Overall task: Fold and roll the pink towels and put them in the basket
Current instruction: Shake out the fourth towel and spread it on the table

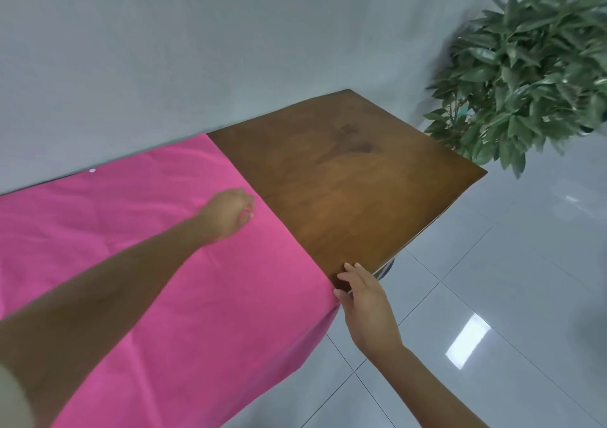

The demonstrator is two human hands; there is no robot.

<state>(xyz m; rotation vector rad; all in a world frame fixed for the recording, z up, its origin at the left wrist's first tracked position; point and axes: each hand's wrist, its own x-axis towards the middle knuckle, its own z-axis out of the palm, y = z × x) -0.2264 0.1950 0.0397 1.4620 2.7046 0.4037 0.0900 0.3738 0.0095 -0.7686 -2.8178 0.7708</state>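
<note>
Pink towel (230,296) on wood table (345,181), L hand (230,212) grip unclear, R hand (364,299) grip apart, tile floor (509,263)

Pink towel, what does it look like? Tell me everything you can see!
The pink towel is a big bright pink cloth, spread flat and lightly creased over the left part of the brown wooden table. Its near side hangs over the table's edge. A small white spot sits by its far edge. The left hand, fingers curled, is over it near its right edge; the right hand touches its near right corner.
</note>
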